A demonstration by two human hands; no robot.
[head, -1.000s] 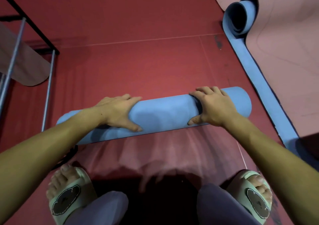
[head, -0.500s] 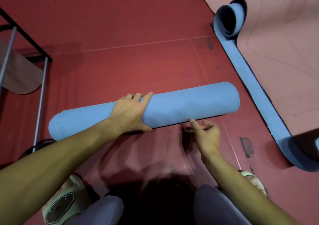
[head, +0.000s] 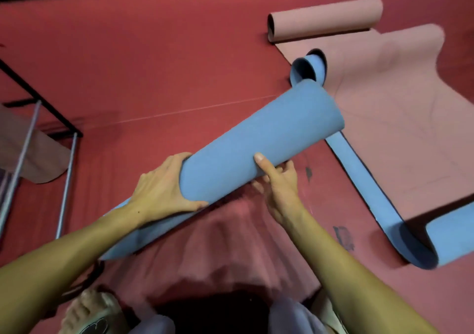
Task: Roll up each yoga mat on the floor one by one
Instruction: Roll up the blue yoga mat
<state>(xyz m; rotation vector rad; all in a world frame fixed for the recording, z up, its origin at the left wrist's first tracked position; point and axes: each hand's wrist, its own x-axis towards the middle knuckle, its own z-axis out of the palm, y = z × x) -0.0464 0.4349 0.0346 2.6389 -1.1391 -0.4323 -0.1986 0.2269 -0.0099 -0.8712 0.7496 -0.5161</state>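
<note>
Rolled blue yoga mat (head: pixel 259 151): lifted off the red floor (head: pixel 154 59), tilted, far end up toward the right, near end low by the left forearm. Left hand (head: pixel 164 187) wrapped round the roll's middle, thumb underneath, grip closed on it. Right hand (head: pixel 278 180) cupped under the roll from the other side, thumb pressed up against its face, grip likewise closed on the mat.

Risks, judged from here: loose outer flap springing open, since nothing binds the roll but two hands near its centre; layers sliding out lengthwise like a telescope along the tilt; raised far end swinging into the second blue mat (head: pixel 359 180) just beyond, half unrolled, curled at both ends. Farther still, pink mat (head: pixel 384 103) spread flat with one end rolled, partly under the blue strip; easily dragged or creased if snagged. Metal rack (head: pixel 38 133) at far left, well apart.
</note>
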